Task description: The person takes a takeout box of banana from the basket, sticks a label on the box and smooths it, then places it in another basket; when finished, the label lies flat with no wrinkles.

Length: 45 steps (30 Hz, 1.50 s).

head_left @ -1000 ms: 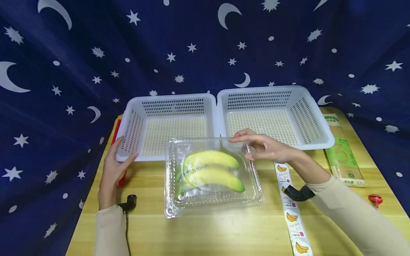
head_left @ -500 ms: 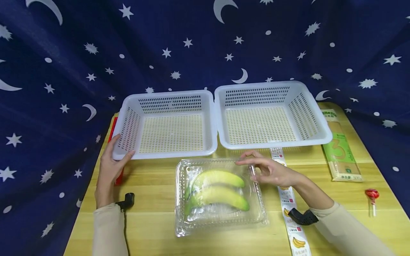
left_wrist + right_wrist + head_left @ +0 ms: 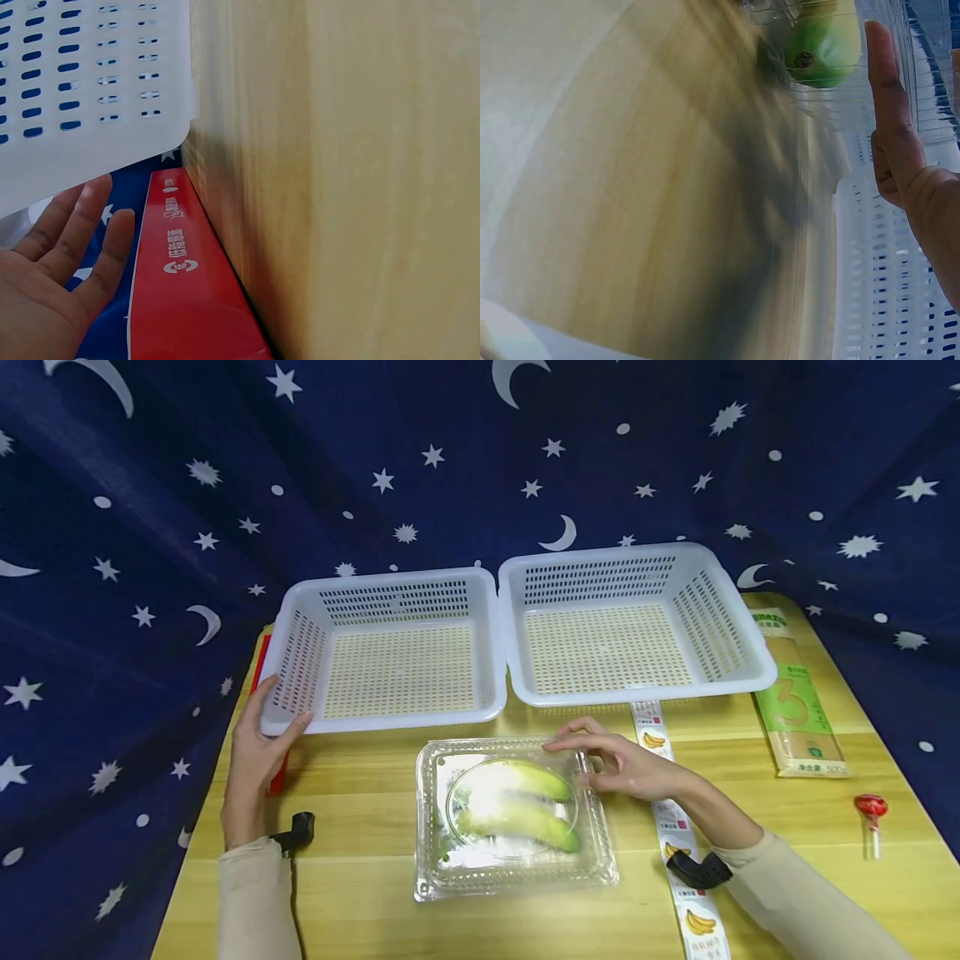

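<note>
A clear plastic clamshell container [image 3: 517, 887] with two yellow-green bananas [image 3: 525, 827] inside sits in front of the baskets in the head view, its lid down. My right hand [image 3: 626, 766] holds it at the back right corner, fingers over the top edge and thumb at the side. In the right wrist view, a green banana end [image 3: 821, 56] shows through the clear wall beside my thumb. My left hand [image 3: 255, 752] is at the front left corner of the left white basket [image 3: 390, 722]; its fingers [image 3: 86, 217] look nearly straight by the rim.
A second white basket [image 3: 637, 696] adjoins the left one. A strip of banana stickers [image 3: 699, 927] runs down the wooden table [image 3: 360, 902]. On the right are a green-and-brown package [image 3: 798, 710] and a red lollipop [image 3: 872, 807]. A red box [image 3: 184, 285] lies by the left basket.
The container has come toward me, away from the baskets' front rims, with my right hand on it. My left hand stays at the basket corner. The head view has shifted slightly.
</note>
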{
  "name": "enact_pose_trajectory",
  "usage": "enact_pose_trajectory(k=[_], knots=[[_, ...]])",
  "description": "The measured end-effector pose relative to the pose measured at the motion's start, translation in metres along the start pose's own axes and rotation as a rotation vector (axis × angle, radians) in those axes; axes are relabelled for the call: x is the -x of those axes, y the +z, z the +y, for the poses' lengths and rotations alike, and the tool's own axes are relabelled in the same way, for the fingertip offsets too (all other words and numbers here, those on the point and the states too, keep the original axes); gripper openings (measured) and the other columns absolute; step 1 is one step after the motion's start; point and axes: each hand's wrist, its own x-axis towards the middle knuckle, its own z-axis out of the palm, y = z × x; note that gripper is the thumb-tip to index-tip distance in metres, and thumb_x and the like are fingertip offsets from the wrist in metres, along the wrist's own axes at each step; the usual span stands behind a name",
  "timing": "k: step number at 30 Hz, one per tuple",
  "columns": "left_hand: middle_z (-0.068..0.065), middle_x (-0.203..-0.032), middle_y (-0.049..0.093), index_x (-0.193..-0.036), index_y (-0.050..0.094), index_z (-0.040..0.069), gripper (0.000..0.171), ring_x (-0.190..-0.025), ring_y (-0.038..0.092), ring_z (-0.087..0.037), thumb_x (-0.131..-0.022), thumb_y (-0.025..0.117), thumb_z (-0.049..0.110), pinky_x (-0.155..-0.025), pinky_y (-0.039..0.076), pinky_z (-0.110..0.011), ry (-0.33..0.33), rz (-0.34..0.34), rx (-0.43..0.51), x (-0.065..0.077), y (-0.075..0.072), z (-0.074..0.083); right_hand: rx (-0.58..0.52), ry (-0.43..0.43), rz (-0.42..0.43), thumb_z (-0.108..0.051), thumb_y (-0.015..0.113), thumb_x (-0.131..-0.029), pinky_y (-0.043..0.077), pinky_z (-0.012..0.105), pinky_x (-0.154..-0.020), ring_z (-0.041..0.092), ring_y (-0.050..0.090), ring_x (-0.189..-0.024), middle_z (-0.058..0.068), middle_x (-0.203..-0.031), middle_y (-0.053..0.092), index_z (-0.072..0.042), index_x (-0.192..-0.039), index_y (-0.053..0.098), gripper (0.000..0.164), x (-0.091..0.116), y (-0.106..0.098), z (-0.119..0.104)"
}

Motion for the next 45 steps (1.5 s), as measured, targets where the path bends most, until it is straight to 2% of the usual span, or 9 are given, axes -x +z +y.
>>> enact_pose_trajectory(k=[4, 8, 14, 23, 27, 36, 45], knots=[[-0.013, -0.157, 0.034, -0.152, 0.036, 0.023, 0.08, -0.138, 0.035, -0.038, -0.083, 0.077, 0.024, -0.118, 0.022, -0.06, -0.001, 0.0, -0.021, 0.0, -0.001, 0.001, 0.004, 0.017, 0.009, 0.0, 0.059, -0.09, 0.041, 0.037, -0.107, 0.012, 0.032, -0.134, 0.017, -0.144, 0.03, -0.011, -0.141, 0.051, 0.052, -0.002, 0.0, 0.001], [-0.011, -0.159, 0.03, -0.153, 0.034, 0.026, 0.08, -0.14, 0.031, -0.039, -0.084, 0.075, 0.028, -0.119, 0.018, -0.061, -0.023, -0.008, -0.036, -0.001, -0.001, 0.003, 0.025, -0.01, 0.012, 0.001, 0.058, -0.09, 0.043, 0.035, -0.104, 0.013, 0.035, -0.131, 0.018, -0.142, 0.032, -0.009, -0.14, 0.051, 0.052, -0.005, -0.001, 0.003], [-0.01, -0.159, 0.031, -0.152, 0.035, 0.026, 0.08, -0.14, 0.032, -0.037, -0.084, 0.076, 0.027, -0.12, 0.018, -0.059, -0.026, 0.005, -0.03, -0.002, -0.001, 0.003, 0.064, -0.02, 0.017, 0.002, 0.056, -0.09, 0.044, 0.036, -0.102, 0.013, 0.034, -0.131, 0.017, -0.141, 0.035, -0.01, -0.14, 0.052, 0.051, -0.01, -0.002, 0.002], [-0.008, -0.159, 0.031, -0.153, 0.034, 0.028, 0.079, -0.14, 0.033, -0.037, -0.085, 0.075, 0.028, -0.119, 0.019, -0.061, -0.034, -0.006, -0.022, -0.001, -0.001, 0.003, 0.044, 0.032, 0.017, -0.002, 0.058, -0.088, 0.037, 0.057, -0.103, 0.012, 0.031, -0.133, 0.015, -0.144, 0.033, -0.013, -0.141, 0.051, 0.054, -0.011, -0.001, 0.001], [-0.007, -0.159, 0.031, -0.152, 0.034, 0.028, 0.08, -0.14, 0.033, -0.037, -0.084, 0.075, 0.026, -0.119, 0.019, -0.06, -0.036, -0.006, -0.016, 0.0, -0.001, 0.003, 0.033, 0.035, 0.017, -0.001, 0.056, -0.087, 0.037, 0.062, -0.102, 0.011, 0.031, -0.132, 0.018, -0.143, 0.033, -0.011, -0.141, 0.051, 0.055, -0.01, 0.0, 0.002], [-0.006, -0.159, 0.031, -0.152, 0.034, 0.03, 0.08, -0.14, 0.034, -0.037, -0.084, 0.076, 0.027, -0.119, 0.021, -0.06, -0.046, -0.001, -0.016, 0.002, 0.001, 0.002, 0.017, 0.044, 0.021, -0.003, 0.056, -0.087, 0.035, 0.064, -0.102, 0.01, 0.03, -0.132, 0.017, -0.144, 0.031, -0.012, -0.141, 0.051, 0.055, -0.008, 0.002, 0.003], [-0.007, -0.16, 0.029, -0.153, 0.032, 0.031, 0.081, -0.142, 0.032, -0.037, -0.084, 0.075, 0.031, -0.118, 0.02, -0.062, -0.065, -0.014, -0.067, 0.003, -0.001, 0.005, 0.01, 0.033, 0.007, -0.007, 0.054, -0.091, 0.037, 0.063, -0.1, 0.017, 0.026, -0.136, 0.02, -0.147, 0.029, -0.015, -0.143, 0.05, 0.053, -0.01, 0.003, 0.002]])
